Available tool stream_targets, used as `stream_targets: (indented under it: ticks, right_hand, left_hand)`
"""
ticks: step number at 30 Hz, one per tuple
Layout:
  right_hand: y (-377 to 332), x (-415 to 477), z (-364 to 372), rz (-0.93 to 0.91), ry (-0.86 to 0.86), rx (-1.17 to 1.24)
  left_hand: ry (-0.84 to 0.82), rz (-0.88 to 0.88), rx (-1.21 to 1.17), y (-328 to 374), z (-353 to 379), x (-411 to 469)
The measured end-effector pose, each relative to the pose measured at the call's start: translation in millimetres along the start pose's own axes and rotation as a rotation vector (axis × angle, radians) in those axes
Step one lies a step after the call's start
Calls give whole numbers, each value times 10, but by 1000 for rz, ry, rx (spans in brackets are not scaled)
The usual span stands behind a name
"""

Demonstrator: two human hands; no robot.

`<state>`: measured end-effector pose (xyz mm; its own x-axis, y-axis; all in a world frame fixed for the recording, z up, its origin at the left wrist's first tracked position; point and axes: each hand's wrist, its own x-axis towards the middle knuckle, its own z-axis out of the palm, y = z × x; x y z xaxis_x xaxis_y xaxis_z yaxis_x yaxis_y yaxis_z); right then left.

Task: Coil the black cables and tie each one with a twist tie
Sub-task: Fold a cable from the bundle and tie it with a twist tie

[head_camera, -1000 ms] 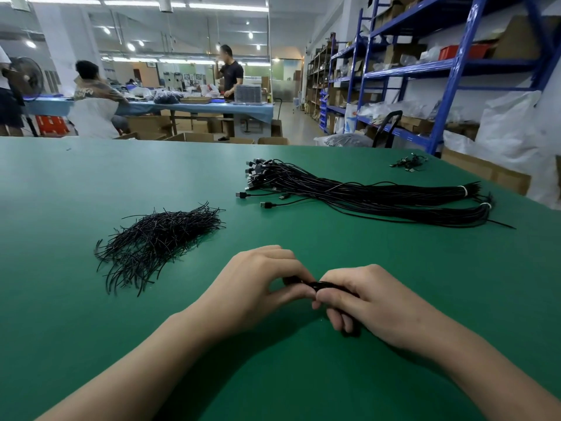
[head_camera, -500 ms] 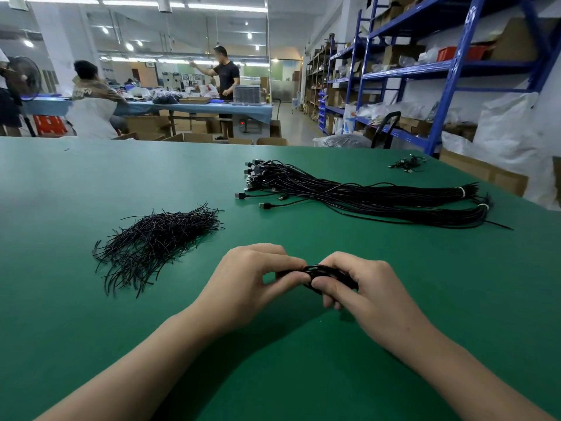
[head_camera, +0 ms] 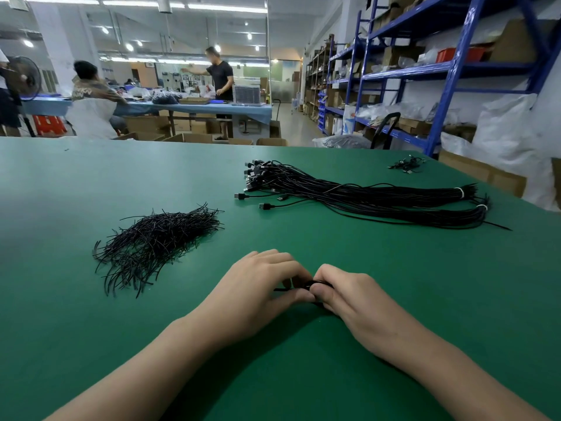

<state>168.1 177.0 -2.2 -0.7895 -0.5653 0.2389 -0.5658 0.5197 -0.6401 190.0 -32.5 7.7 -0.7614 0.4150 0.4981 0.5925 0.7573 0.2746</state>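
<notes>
Coiled black cable (head_camera: pixel 308 285) pinched between left hand (head_camera: pixel 258 287) and right hand (head_camera: pixel 349 294).

Your desk (head_camera: pixel 91 183) is a plain, even green. On it, the twist ties (head_camera: pixel 154 238) make a black heap, and the cables (head_camera: pixel 379 199) are black too, each bundle bound with a white band (head_camera: pixel 460 192). Beyond you, the shelves (head_camera: pixel 449 68) are blue, holding brown boxes (head_camera: pixel 513 41) and a red bin (head_camera: pixel 460 54).
</notes>
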Motion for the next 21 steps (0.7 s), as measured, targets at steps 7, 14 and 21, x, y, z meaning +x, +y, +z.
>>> stream_targets:
  ticks: [7,14,21]
  right_hand:
    - [-22,-8,-11,-15,41,134]
    - [-4,-11,-72,-15,-22,265]
    - [-42,-24,-58,-39,-74,213]
  left_hand:
    - [-48,-21,-56,-6,40,-4]
    - [-54,-75,-269,-96,23,-17]
    - [-248,-94,-324,-44,13,0]
